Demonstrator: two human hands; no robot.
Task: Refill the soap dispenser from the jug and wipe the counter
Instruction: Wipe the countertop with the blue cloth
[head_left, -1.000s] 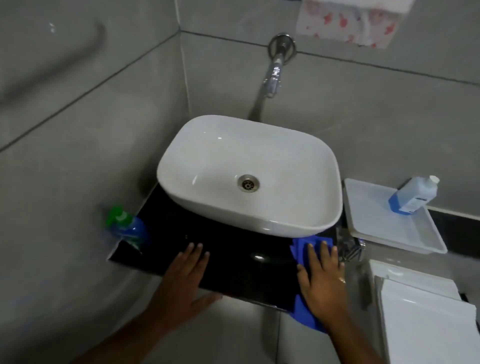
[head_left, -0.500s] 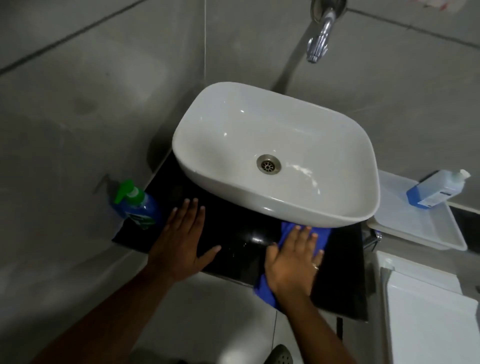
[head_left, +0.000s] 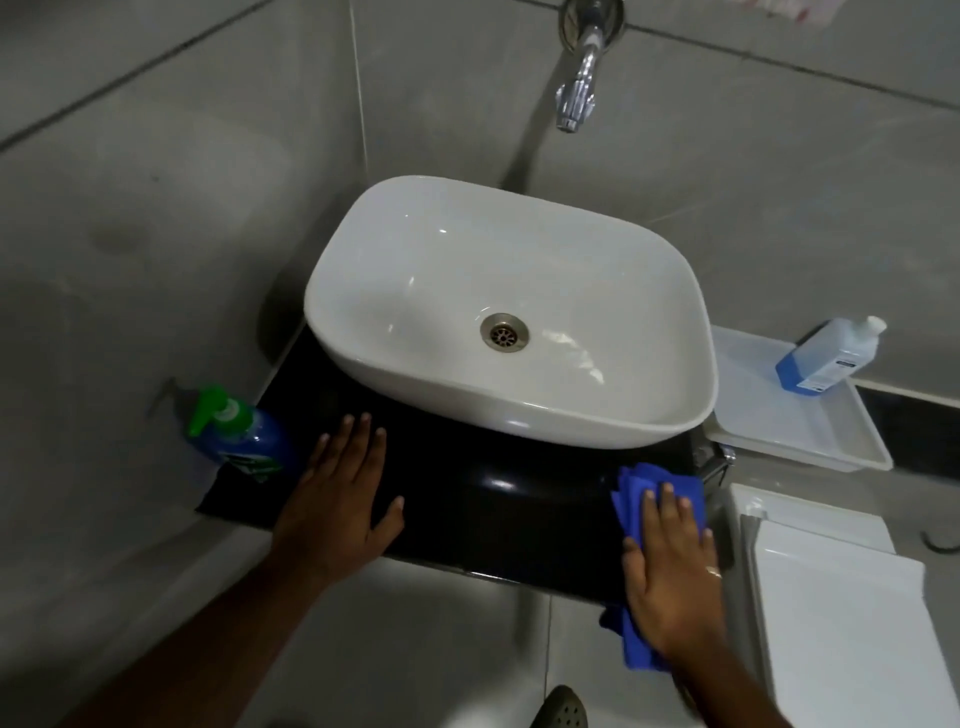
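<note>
Two jobs, and the wiping one is looking underway: the glossy black counter (head_left: 467, 499) under the white oval basin (head_left: 509, 312) is getting the folded blue cloth (head_left: 636, 488), pressed flat beneath the right hand (head_left: 670, 571), fingers together at the counter's right end. The left hand (head_left: 343, 499) is bracing, fingers slightly spread. Refilling seems finished, judging by the green-pump blue soap dispenser (head_left: 239, 436) sitting at the counter's left corner, and the translucent jug of blue liquid (head_left: 826, 358) leaning in the white tray (head_left: 800, 441).

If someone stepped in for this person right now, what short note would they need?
Left hand: flat and empty on the glossy black counter, beside the blue soap dispenser with green pump.
Right hand: pressing the folded blue cloth flat at the counter's right end.
Clear jug of blue liquid: capped, lying in the white tray right of the white basin.
Done: wiping is under way.
Left: finish wiping; whether the dispenser was refilled cannot be told.
</note>
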